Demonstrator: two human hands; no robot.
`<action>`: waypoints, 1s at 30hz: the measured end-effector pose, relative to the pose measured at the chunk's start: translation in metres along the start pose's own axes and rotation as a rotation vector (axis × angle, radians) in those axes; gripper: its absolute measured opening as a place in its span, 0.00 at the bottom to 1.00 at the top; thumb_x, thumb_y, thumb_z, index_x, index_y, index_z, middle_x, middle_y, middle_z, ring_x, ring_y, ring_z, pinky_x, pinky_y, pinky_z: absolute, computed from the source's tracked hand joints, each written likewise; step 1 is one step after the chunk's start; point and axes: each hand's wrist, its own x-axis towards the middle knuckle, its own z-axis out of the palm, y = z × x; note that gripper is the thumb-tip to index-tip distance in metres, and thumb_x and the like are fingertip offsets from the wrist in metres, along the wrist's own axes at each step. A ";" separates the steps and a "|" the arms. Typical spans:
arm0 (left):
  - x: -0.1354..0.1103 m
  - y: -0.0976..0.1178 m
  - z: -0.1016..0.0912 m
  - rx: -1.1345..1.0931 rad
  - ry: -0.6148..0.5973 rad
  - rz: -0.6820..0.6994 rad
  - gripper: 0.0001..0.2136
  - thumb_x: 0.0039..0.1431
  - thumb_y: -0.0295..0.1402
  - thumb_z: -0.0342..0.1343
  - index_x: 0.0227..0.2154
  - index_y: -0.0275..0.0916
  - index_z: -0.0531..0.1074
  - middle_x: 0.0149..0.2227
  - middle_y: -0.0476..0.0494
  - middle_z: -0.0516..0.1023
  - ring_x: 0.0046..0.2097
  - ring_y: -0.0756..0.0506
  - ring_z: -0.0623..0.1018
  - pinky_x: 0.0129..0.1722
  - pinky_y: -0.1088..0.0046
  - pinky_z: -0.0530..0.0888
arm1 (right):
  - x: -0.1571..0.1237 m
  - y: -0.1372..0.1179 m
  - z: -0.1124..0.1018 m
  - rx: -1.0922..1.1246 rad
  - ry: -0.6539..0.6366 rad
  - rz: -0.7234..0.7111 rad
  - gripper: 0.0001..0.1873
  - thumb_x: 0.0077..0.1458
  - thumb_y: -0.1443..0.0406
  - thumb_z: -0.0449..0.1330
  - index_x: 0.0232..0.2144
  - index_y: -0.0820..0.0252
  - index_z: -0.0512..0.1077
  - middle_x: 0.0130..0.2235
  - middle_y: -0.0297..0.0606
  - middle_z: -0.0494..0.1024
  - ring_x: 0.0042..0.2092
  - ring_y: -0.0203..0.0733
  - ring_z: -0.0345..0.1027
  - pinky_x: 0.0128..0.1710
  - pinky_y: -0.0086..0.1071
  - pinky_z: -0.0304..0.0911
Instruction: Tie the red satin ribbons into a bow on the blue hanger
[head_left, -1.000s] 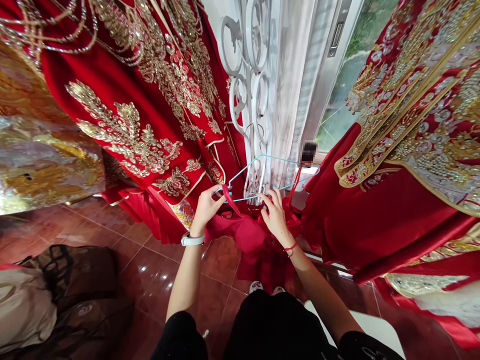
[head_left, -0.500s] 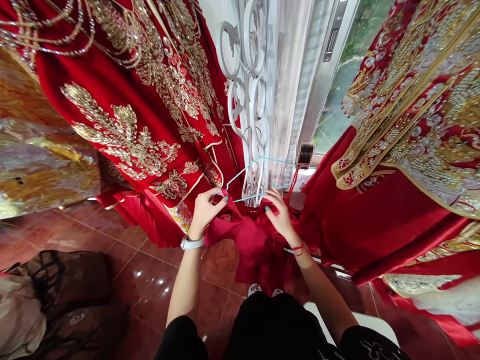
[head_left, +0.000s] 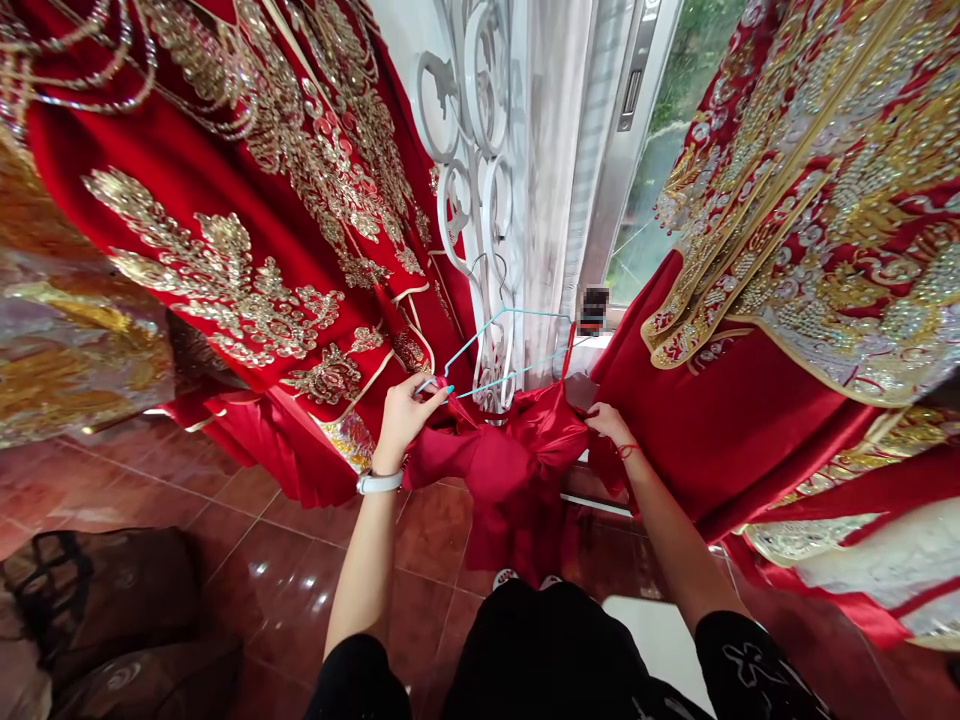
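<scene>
A light-blue wire hanger [head_left: 491, 382] is held in front of me, its hook pointing away. My left hand [head_left: 403, 415] is closed, thumb and fingers pinching the hanger's left end and the dress fabric there. A plain red dress [head_left: 517, 465] hangs below the hanger, its skirt falling toward the floor. On the right, one thin red strap rises to the hanger's right end. My right hand [head_left: 609, 424] is closed on the right upper edge of the dress, its fingertips partly hidden.
Red gowns with gold beading [head_left: 300, 310] hang at left, and another beaded red garment [head_left: 795, 230] hangs at right. A white scrollwork stand [head_left: 450, 110] stands by the window frame [head_left: 626, 110]. Dark bags [head_left: 127, 590] lie on the tiled floor [head_left: 300, 560]. Something white [head_left: 652, 640] is beside my legs.
My right hand has moved right and down from near the hanger's bar, and now grips the dress's right edge. The right side of the dress is spread out. My left hand keeps its hold.
</scene>
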 end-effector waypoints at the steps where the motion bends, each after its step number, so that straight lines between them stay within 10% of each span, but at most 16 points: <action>1: -0.001 0.000 0.000 -0.006 -0.008 0.001 0.10 0.54 0.40 0.64 0.29 0.38 0.75 0.27 0.47 0.79 0.28 0.49 0.73 0.31 0.76 0.68 | 0.001 0.001 -0.004 0.004 -0.021 -0.002 0.09 0.37 0.73 0.65 0.27 0.63 0.79 0.23 0.37 0.78 0.29 0.45 0.76 0.29 0.31 0.68; 7: -0.003 -0.001 -0.001 -0.028 -0.031 -0.004 0.11 0.54 0.41 0.64 0.28 0.38 0.75 0.28 0.46 0.79 0.30 0.49 0.75 0.33 0.76 0.70 | -0.001 0.005 -0.042 0.113 -0.112 -0.086 0.03 0.44 0.67 0.67 0.25 0.63 0.78 0.23 0.34 0.78 0.31 0.40 0.75 0.32 0.29 0.72; 13: 0.000 -0.002 0.000 -0.033 -0.030 0.023 0.11 0.54 0.41 0.63 0.25 0.39 0.73 0.26 0.47 0.78 0.29 0.49 0.73 0.33 0.76 0.69 | -0.014 -0.002 -0.060 0.746 -0.270 -0.102 0.11 0.45 0.62 0.71 0.32 0.60 0.78 0.32 0.42 0.83 0.35 0.42 0.78 0.40 0.34 0.76; 20: 0.000 -0.006 -0.008 -0.086 -0.065 0.042 0.18 0.55 0.42 0.64 0.46 0.39 0.77 0.29 0.48 0.79 0.31 0.48 0.76 0.34 0.76 0.71 | -0.026 -0.024 -0.080 0.949 -0.120 -0.247 0.08 0.53 0.57 0.60 0.30 0.55 0.74 0.34 0.41 0.83 0.36 0.42 0.78 0.43 0.39 0.76; 30: 0.010 -0.017 -0.014 -0.207 -0.207 0.002 0.18 0.53 0.47 0.64 0.23 0.37 0.73 0.22 0.49 0.72 0.25 0.50 0.70 0.28 0.76 0.67 | -0.018 -0.062 -0.098 1.070 0.268 -0.608 0.17 0.41 0.59 0.72 0.36 0.55 0.82 0.40 0.37 0.85 0.42 0.44 0.79 0.42 0.38 0.76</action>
